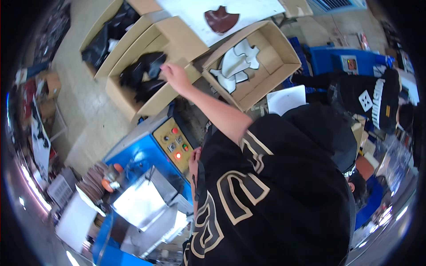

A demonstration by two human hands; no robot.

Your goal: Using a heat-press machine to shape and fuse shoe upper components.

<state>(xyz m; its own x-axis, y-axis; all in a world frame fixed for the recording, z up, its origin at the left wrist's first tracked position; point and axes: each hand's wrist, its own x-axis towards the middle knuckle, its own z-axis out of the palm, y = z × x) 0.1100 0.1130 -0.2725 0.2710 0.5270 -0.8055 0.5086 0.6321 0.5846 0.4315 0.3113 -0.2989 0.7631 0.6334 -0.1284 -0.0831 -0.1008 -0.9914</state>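
My right arm stretches out over an open cardboard box (146,104) with glossy black pieces (140,73) inside. Blurred by motion, my right hand (176,76) has its fingertips closed on a dark, flexible piece (155,68) at the box's inner side. My left hand (194,156) is low beside the yellow control panel (171,144), fingers curled together; what they hold, if anything, is hidden. A neighbouring carton (270,73) contains several white, dark-edged cut pieces (235,62) shaped like shoe uppers. One similar brown piece (220,20) rests on the white table (255,9).
The panel, with red and green buttons, belongs to a blue machine (133,153). Another carton (93,40) with black material stands far left. Close on my right is a person's dark cap (326,131); beyond, a co-worker in black (370,99) is near blue equipment (328,57).
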